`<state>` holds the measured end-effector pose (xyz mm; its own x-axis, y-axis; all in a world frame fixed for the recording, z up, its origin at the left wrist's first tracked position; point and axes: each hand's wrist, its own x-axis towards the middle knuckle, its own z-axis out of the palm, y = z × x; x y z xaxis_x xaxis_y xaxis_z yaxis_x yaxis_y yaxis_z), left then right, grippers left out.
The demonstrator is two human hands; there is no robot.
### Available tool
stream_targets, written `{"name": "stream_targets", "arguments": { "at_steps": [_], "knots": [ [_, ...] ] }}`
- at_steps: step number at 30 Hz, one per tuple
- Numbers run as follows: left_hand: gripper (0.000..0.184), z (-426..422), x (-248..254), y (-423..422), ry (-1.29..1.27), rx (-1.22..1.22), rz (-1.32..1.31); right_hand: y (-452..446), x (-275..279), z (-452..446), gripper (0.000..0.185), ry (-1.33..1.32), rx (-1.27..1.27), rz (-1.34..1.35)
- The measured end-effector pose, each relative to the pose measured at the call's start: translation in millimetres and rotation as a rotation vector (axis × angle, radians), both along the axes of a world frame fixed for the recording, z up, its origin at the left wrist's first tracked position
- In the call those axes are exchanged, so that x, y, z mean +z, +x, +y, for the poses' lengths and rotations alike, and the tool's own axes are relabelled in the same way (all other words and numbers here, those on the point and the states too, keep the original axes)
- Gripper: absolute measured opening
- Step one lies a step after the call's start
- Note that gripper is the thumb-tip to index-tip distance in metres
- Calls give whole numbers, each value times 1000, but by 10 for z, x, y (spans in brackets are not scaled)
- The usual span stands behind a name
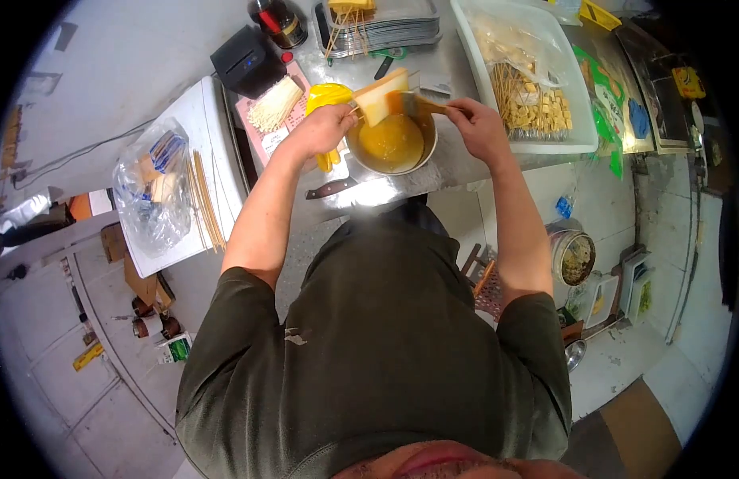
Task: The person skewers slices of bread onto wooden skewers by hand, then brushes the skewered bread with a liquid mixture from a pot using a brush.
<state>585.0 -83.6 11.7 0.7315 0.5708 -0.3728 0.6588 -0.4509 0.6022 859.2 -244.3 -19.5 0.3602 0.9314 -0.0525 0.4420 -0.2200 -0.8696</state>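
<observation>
Over a metal pot (392, 148) of yellowish liquid, my left hand (328, 130) pinches the skewered end of a pale bread-like slice (380, 97). The slice is tilted above the pot's far rim. My right hand (479, 129) grips the wooden handle of a brush (403, 103), whose orange-brown bristles lie against the slice. Beside my left hand is a yellow plastic item (328, 94). A knife (332, 188) with a dark handle rests on the counter just left of the pot's near side.
A white tub (581, 134) of skewered cubes stands at the right. Stacked metal trays (397, 36), a dark bottle (277, 22) and a black device (246, 61) sit at the back. Bagged items (154, 188) and loose sticks (206, 199) lie on a white surface at left.
</observation>
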Motion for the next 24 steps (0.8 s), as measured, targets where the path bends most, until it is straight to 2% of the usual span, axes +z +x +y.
{"name": "stream_targets", "arguments": {
  "at_steps": [1,4,7,10,13,16,22,24],
  "knots": [
    [32,19,-40,-37,0,12,-7,4,7,-35,27,-5,-63,-76],
    [32,55,-166,-124,4,49,-26,-41,125,-234,25,-16,-80,-88],
    [32,-2,-180,-142,2,69,-32,-151,199,-304,23,-24,2,44],
    [32,-53,-113,-87,0,51,-33,-333,137,-177,21,92,64,177],
    [32,-76,-58,-53,-3,46,-18,-338,33,-15,23,22,46,111],
    [32,10,-162,-189,9,91,-9,-266,-14,-56,24,-45,-42,-205],
    [34,-8,-151,-381,17,171,-27,-690,4,174,24,-369,194,-591],
    [34,-14,-190,-399,49,167,-46,-948,-58,398,24,-462,301,-620]
  ]
}}
